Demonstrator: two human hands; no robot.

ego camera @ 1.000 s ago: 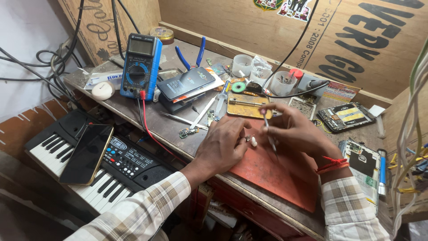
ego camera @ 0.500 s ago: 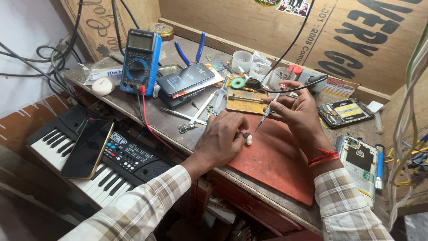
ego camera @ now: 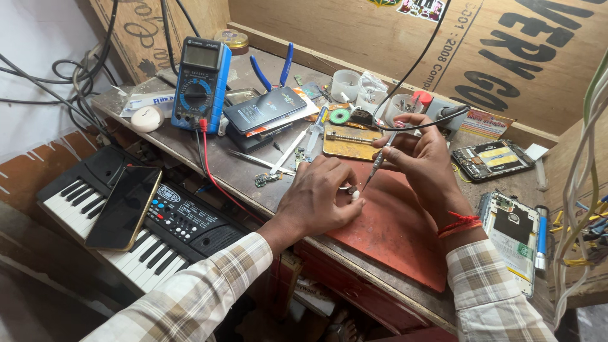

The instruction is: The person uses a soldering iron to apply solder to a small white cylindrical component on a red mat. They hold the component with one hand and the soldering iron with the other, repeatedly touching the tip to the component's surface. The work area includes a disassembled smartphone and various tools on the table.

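Workbench, cluttered. Rear: brown plywood panel [ego camera: 443,57] with large black stencilled lettering; coloured sticker [ego camera: 423,7] at its top edge; white tube [ego camera: 147,100] with blue print at bench left. Left hand [ego camera: 320,199]: fingers curled, pinching a small white earbud [ego camera: 355,196] down on the red work mat [ego camera: 392,228]. Right hand [ego camera: 421,158]: fingers closed around a thin screwdriver [ego camera: 376,166], tip just beside the earbud. Around: blue multimeter [ego camera: 201,83], dark smartphone [ego camera: 265,109], blue-handled pliers [ego camera: 272,66], opened phone [ego camera: 493,158], keyboard [ego camera: 136,221] below left.
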